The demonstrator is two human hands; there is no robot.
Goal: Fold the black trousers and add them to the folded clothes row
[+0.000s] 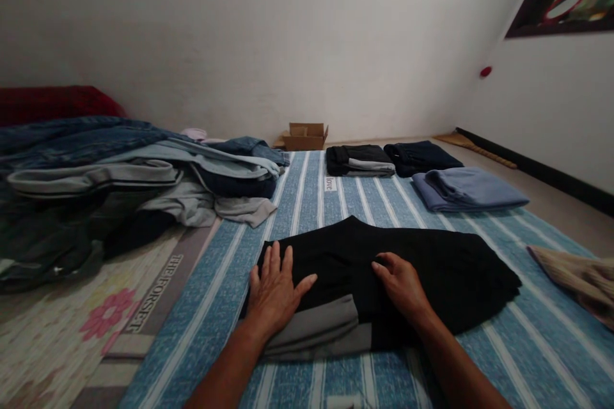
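A pair of black trousers point(446, 268) with a grey panel point(316, 326) lies folded over across the blue striped mat in front of me. My left hand point(275, 291) rests flat on the left end, its fingers spread and thumb pointing right. Near the middle of the trousers, my right hand point(400, 284) has bent fingers, with the thumb and forefinger tips close together at the cloth. The underside of the cloth is hidden.
Piled clothes point(144, 166) lie at the left. Folded dark garments point(362, 160), a navy one point(422, 156) and a blue-grey one point(472, 188) sit toward the back right. A brown cloth point(580, 275) is at the right edge, a cardboard box point(306, 136) by the wall.
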